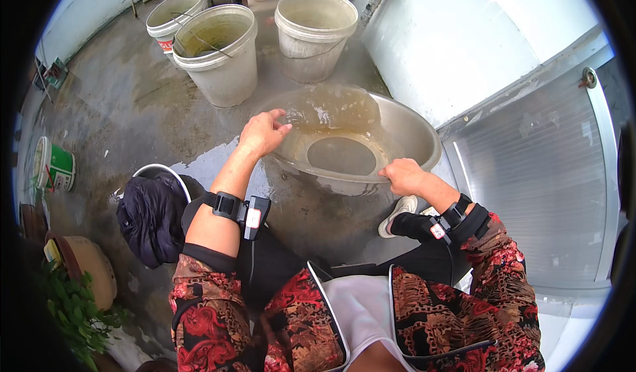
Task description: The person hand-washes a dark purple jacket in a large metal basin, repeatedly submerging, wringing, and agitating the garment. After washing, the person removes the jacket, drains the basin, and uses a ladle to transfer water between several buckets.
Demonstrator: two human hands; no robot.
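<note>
A large metal basin [407,118] sits on the wet concrete floor in front of me. Brownish wet film or water [343,106] covers part of its far inner side, and a darker oval shows at the bottom. My right hand [405,174] is closed over the near right part of the rim. At the left side of the basin, my left hand [264,132] has its thumb and fingers apart and holds nothing. Whether it touches the rim, I cannot tell. Beside my left forearm, dark crumpled cloth [151,218] hangs over a white-rimmed container [171,169].
Beyond the basin stand several whitish plastic buckets [223,79], one with a wire handle across its mouth. A ribbed door panel [536,173] and a white wall [447,39] bound the right. Leftward are a green-labelled pail [60,166] and a potted plant [92,267].
</note>
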